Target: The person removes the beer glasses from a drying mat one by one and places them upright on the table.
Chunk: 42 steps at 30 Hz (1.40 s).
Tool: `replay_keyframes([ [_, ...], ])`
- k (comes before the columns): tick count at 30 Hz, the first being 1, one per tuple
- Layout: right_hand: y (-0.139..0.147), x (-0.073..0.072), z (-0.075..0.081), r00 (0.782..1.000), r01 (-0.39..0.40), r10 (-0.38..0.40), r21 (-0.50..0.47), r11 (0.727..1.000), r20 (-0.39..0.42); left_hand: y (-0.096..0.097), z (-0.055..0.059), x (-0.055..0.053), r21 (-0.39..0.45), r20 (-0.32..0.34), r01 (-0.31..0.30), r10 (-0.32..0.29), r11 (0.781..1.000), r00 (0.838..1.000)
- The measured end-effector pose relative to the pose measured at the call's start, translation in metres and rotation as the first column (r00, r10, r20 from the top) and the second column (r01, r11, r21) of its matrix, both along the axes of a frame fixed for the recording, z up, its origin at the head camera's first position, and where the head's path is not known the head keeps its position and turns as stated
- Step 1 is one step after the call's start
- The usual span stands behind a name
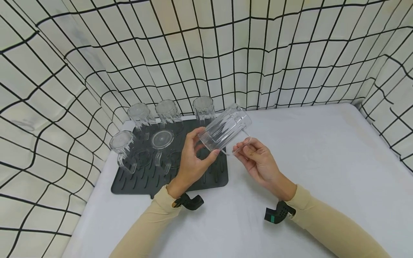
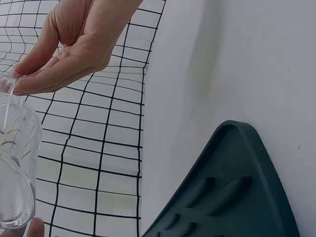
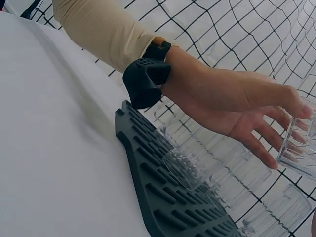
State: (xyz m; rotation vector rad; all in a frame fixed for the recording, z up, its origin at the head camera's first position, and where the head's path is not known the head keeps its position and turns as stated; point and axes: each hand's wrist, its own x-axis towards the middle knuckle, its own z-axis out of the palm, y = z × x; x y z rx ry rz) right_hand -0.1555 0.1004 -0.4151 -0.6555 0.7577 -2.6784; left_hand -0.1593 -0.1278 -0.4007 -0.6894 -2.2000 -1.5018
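A clear glass mug [image 1: 226,127] is held tilted above the right part of a dark ribbed drying mat [image 1: 200,181]. My left hand [image 1: 192,159] grips its lower-left end, thumb on the near side and fingers on the far side. On the mug's right side, my right hand [image 1: 260,163] pinches the handle between thumb and fingers. In the left wrist view, the right hand [image 2: 81,52] shows at the handle, with the mug [image 2: 17,148] cut off by the frame edge. The right wrist view has the left hand [image 3: 247,106] with fingers spread around the mug's end.
Several similar glass mugs stand upside down on the mat, among them a front-left mug [image 1: 122,141] and a back-right mug [image 1: 204,107]. A white cloth [image 1: 322,161] covers the table. Black netting [image 1: 248,53] over pale sheeting rises behind and at both sides.
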Motion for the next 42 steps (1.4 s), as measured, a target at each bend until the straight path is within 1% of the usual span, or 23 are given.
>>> replay_keyframes([
  [4, 0.002, -0.001, 0.003, 0.999, 0.007, -0.006, 0.014, 1.0, -0.031, -0.003, 0.005, 0.001, -0.074, -0.005, -0.017, 0.017, 0.997, 1.0],
  [9, 0.004, -0.001, 0.008, 0.999, 0.018, -0.016, 0.049, 0.999, -0.051, -0.008, 0.009, 0.001, -0.147, -0.017, -0.032, 0.03, 0.989, 0.999],
  [13, 0.005, -0.002, 0.011, 0.997, 0.036, -0.029, 0.085, 0.996, -0.072, -0.014, 0.013, 0.001, -0.184, -0.039, -0.037, 0.03, 0.982, 0.999],
  [16, 0.006, -0.003, 0.012, 0.995, 0.053, -0.043, 0.111, 0.992, -0.089, -0.02, 0.018, 0.002, -0.208, -0.067, -0.047, 0.033, 0.977, 0.997],
  [22, 0.009, -0.007, 0.014, 0.99, 0.09, -0.072, 0.147, 0.985, -0.125, -0.037, 0.032, 0.004, -0.263, -0.112, -0.104, 0.077, 0.959, 0.991],
  [26, 0.011, -0.01, 0.016, 0.986, 0.113, -0.088, 0.177, 0.978, -0.143, -0.049, 0.04, 0.007, -0.302, -0.145, -0.147, 0.107, 0.942, 0.984],
  [29, 0.014, -0.012, 0.017, 0.982, 0.135, -0.104, 0.204, 0.97, -0.158, -0.058, 0.047, 0.009, -0.343, -0.151, -0.182, 0.137, 0.922, 0.979],
  [32, 0.017, -0.015, 0.019, 0.978, 0.155, -0.117, 0.227, 0.961, -0.173, -0.066, 0.053, 0.012, -0.384, -0.144, -0.221, 0.178, 0.897, 0.973],
  [34, 0.019, -0.017, 0.02, 0.975, 0.165, -0.123, 0.236, 0.958, -0.184, -0.072, 0.056, 0.014, -0.408, -0.145, -0.252, 0.21, 0.877, 0.967],
  [38, 0.023, -0.023, 0.021, 0.968, 0.195, -0.145, 0.252, 0.948, -0.204, -0.087, 0.059, 0.016, -0.438, -0.187, -0.314, 0.257, 0.842, 0.948],
  [42, 0.027, -0.028, 0.022, 0.953, 0.252, -0.182, 0.297, 0.921, -0.244, -0.104, 0.062, 0.02, -0.479, -0.245, -0.379, 0.295, 0.792, 0.924],
])
